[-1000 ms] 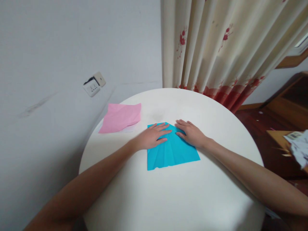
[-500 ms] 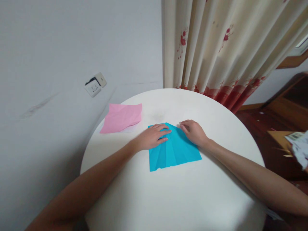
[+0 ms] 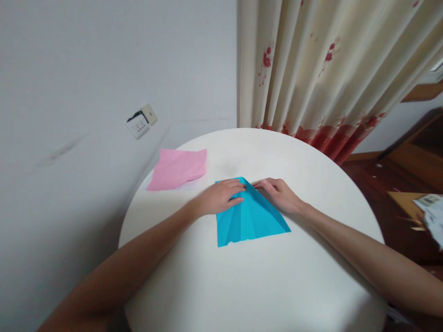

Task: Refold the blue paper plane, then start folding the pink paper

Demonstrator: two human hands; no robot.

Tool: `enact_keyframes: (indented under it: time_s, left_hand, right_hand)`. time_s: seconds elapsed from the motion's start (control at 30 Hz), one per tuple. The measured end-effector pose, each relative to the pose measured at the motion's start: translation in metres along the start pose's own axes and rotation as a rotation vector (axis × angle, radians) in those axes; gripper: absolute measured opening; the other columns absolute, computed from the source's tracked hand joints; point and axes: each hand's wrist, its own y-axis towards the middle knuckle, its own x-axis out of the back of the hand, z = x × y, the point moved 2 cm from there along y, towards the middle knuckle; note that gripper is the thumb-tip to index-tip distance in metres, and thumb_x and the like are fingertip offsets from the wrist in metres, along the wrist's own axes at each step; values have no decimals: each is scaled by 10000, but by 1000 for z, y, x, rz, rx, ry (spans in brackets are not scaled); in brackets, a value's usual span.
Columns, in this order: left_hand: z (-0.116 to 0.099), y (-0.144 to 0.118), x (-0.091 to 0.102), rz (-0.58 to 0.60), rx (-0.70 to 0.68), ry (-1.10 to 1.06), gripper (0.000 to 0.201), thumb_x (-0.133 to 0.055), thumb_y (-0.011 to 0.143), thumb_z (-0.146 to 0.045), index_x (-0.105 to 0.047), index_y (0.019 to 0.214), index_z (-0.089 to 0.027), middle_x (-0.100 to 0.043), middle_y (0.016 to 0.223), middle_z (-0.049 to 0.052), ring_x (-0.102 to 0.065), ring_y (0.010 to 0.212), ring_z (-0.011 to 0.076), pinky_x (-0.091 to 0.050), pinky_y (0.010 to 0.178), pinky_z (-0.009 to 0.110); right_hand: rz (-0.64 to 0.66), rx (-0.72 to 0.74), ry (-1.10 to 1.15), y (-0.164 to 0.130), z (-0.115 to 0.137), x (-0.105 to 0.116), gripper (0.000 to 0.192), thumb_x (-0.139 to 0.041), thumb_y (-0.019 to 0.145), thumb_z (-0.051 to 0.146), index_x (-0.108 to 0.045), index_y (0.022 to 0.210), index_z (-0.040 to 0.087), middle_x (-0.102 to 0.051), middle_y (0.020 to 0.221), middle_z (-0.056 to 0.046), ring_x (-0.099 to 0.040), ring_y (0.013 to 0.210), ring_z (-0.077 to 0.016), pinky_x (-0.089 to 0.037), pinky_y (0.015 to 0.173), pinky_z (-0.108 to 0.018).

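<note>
Two hands flat on blue paper (image 3: 251,219) | left hand (image 3: 219,197), right hand (image 3: 281,196) press its far apex, fingers extended | paper mid-worktop (image 3: 277,286), point away, hands equally near

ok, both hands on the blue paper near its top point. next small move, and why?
Probably press and run the right hand down the right slanted edge of the blue paper to set that crease. The left hand lies flat on the left half, pinning it to the white table, while the right fingers rest at the fold beside the tip, and the flap looks just laid over.
</note>
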Motion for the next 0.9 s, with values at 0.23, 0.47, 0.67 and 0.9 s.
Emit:
enact_keyframes:
  time_s: [0.23, 0.47, 0.67, 0.9]
  left_hand:
    - [0, -2, 2, -10, -11, -42, 417, -436, 1019, -475, -592, 1336, -253, -548, 1399, 71, -474, 1329, 241, -372, 1153, 384]
    - [3, -2, 2, -33, -30, -63, 353, -499, 1003, -412, -612, 1316, -295, -561, 1341, 63, -512, 1275, 246, -419, 1108, 399]
    - [5, -1, 0, -26, -46, -10, 332, -501, 1007, -376, -613, 1298, -262, -598, 1313, 64, -550, 1241, 250, -431, 1083, 403]
    - [0, 6, -6, -134, 101, 22, 350, -398, 1042, -355, -566, 1312, -210, -581, 1347, 94, -533, 1257, 231, -423, 1075, 399]
  right_hand:
    - [67, 195, -109, -3, 8, -3, 571, -289, 1040, 540, -732, 1190, 212, -670, 1301, -72, -613, 1211, -233, -452, 1071, -386]
    - [131, 284, -141, 0, -2, -9, 486, -346, 1044, 482, -719, 1216, 221, -674, 1294, -71, -548, 1303, -248, -422, 1118, -440]
    - [144, 303, -170, 1, -3, -9, 459, -362, 1047, 465, -719, 1213, 230, -671, 1296, -64, -526, 1328, -249, -415, 1127, -455]
    - [172, 313, -278, 2, -2, -11, 485, -342, 1055, 459, -706, 1230, 192, -651, 1321, -85, -496, 1357, -254, -390, 1144, -459]
